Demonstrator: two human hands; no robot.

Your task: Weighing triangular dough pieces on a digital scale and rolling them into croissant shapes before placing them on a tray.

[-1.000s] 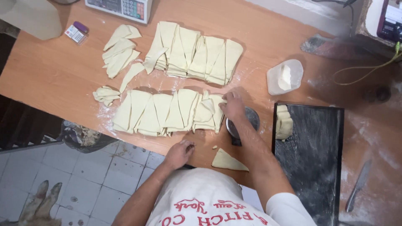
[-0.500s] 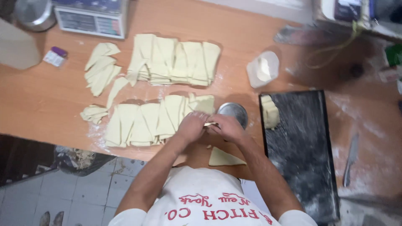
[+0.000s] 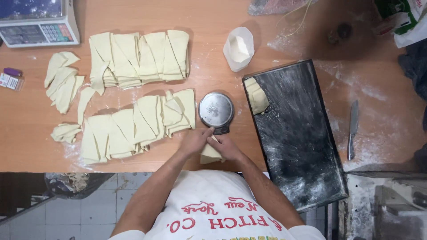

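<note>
Both hands are working at the table's near edge: left hand (image 3: 194, 141) and right hand (image 3: 227, 146) are closing their fingers around one dough triangle (image 3: 210, 153). It looks soft, light, floppy; gripping the wide end seems best.

Bright even overhead light, soft short shadows, sharp centre, dim upper right corner, slight edge distortion

At the tabletop's far left corner, a grey weighing scale (image 3: 39, 22) with dark screen and keypad. At the left edge, a small white packet (image 3: 11, 81). At the far right corner, a green-and-white printed bag (image 3: 402, 18).
</note>
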